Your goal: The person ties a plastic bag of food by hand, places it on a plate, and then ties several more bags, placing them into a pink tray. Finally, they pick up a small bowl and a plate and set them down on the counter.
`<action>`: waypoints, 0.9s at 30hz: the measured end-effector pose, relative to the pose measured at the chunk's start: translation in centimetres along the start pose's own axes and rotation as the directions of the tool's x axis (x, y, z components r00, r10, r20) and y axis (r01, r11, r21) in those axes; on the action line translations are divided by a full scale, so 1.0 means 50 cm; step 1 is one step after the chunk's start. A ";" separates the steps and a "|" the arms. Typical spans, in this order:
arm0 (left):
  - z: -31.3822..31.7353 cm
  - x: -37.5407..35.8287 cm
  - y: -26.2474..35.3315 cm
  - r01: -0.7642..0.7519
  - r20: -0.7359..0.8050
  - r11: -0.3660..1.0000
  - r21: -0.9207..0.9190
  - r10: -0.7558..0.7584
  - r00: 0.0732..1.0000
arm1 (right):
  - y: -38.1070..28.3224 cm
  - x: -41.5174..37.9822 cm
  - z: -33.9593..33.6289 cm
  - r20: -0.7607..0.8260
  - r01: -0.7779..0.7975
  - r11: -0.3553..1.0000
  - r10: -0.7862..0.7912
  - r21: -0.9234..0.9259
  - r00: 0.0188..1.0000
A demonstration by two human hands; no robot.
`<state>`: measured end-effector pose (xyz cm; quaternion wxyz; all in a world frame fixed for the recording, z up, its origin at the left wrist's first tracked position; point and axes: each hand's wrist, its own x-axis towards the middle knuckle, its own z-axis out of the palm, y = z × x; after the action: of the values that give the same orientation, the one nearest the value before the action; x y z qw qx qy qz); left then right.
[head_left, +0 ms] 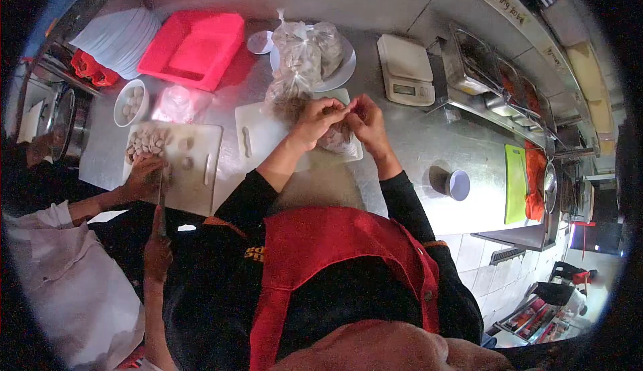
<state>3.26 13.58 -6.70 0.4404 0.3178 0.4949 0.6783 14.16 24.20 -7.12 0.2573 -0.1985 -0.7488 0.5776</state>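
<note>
My left hand (317, 123) and my right hand (370, 128) meet with pinched fingertips over a clear plastic bag (338, 140) of greyish-brown food. Their fingers appear to grip the bag's gathered top, though the exact hold is partly hidden. The bag rests on a white cutting board (254, 120), where a small pale-handled tool (246, 142) lies to the left. Just behind my left hand, another filled plastic bag (287, 95) leans toward the board. More tied bags (299, 53) sit on a white plate (347, 69).
At left a co-worker's hand (144, 177) steadies cut pieces on another cutting board (201, 193), with a knife (161, 203) in the other hand. Behind stand a red tray (221, 49), stacked plates (120, 39) and a bowl (122, 111). Rightward are a scale (406, 63), a cup (459, 185) and a green board (514, 183).
</note>
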 end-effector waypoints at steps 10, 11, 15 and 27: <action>0.025 -0.001 -0.015 0.053 -0.146 0.977 -0.207 -0.084 0.986 | -0.007 -0.001 0.000 -0.088 0.200 0.929 -0.238 -0.311 0.967; 0.030 -0.005 -0.015 0.022 -0.170 0.972 -0.234 -0.063 0.983 | -0.021 -0.010 0.000 -0.100 0.136 0.960 -0.165 -0.246 0.981; 0.015 -0.020 -0.026 -0.009 -0.104 0.990 -0.141 -0.006 0.995 | 0.006 -0.012 -0.008 -0.059 -0.024 0.982 0.035 0.186 0.998; 0.010 0.004 -0.092 -0.150 -0.229 0.953 0.262 0.212 0.950 | -0.042 -0.017 -0.020 -0.058 0.065 0.938 -0.090 -0.340 0.994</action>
<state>4.89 14.54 -10.91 0.2666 0.3235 0.5946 0.6861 15.46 23.93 -5.03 0.2690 -0.2310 -0.8341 0.4225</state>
